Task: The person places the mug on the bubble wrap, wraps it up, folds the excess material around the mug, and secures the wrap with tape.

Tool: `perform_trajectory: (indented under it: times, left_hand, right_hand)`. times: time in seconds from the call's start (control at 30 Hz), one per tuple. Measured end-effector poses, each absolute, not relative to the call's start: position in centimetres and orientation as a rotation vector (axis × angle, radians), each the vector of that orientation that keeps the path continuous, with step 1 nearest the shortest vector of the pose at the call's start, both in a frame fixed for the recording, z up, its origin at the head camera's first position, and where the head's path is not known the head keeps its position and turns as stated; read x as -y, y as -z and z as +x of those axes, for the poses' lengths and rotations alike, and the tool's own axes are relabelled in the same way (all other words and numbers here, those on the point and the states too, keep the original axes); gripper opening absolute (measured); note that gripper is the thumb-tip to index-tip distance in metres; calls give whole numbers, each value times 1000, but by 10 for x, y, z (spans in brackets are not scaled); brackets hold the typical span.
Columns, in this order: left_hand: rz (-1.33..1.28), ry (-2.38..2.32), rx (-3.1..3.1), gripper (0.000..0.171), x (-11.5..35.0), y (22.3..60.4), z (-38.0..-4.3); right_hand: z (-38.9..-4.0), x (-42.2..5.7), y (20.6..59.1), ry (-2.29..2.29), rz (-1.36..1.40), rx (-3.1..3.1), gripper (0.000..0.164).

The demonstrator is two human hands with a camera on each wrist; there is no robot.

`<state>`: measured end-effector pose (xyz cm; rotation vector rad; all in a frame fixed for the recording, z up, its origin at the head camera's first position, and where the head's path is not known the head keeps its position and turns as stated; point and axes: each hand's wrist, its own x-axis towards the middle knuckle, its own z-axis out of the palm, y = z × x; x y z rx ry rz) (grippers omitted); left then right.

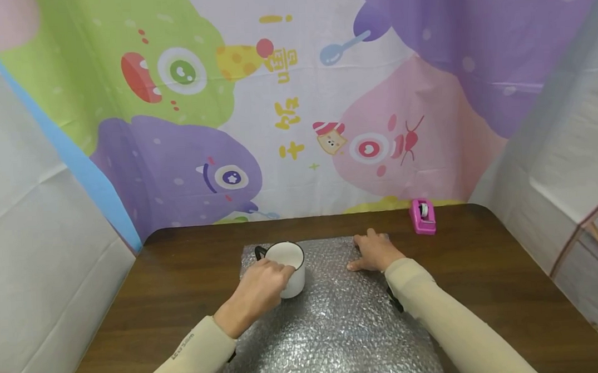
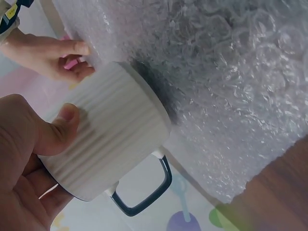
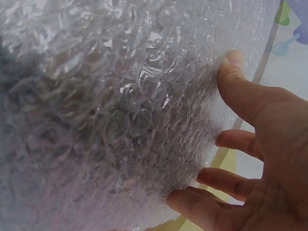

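A white mug (image 1: 295, 284) with a dark rim and dark handle stands upright over the far left part of a sheet of bubble wrap (image 1: 340, 324). My left hand (image 1: 258, 288) grips the mug at its rim. In the left wrist view the thumb (image 2: 65, 126) presses on the mug's ribbed side (image 2: 113, 130), and the other fingers are partly hidden behind it. My right hand (image 1: 377, 251) touches the far right corner of the bubble wrap, its fingers (image 3: 226, 185) spread along the edge.
The bubble wrap lies on a dark wooden table (image 1: 183, 286). At the back right stands a pink tape dispenser (image 1: 423, 217). Behind the table hangs a cloth (image 1: 299, 197) printed with cartoon monsters, and pale curtains (image 1: 45, 231) flank both sides.
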<state>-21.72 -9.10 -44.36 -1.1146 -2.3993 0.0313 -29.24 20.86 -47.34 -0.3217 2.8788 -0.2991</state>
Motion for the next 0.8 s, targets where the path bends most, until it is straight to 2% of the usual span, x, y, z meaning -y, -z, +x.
perform_trajectory:
  times: [0.8]
  left_hand:
    - [-1124,-88,2323,35,85,446,-216]
  right_hand:
    - [-291,-208,473,271,-320,-2899,77]
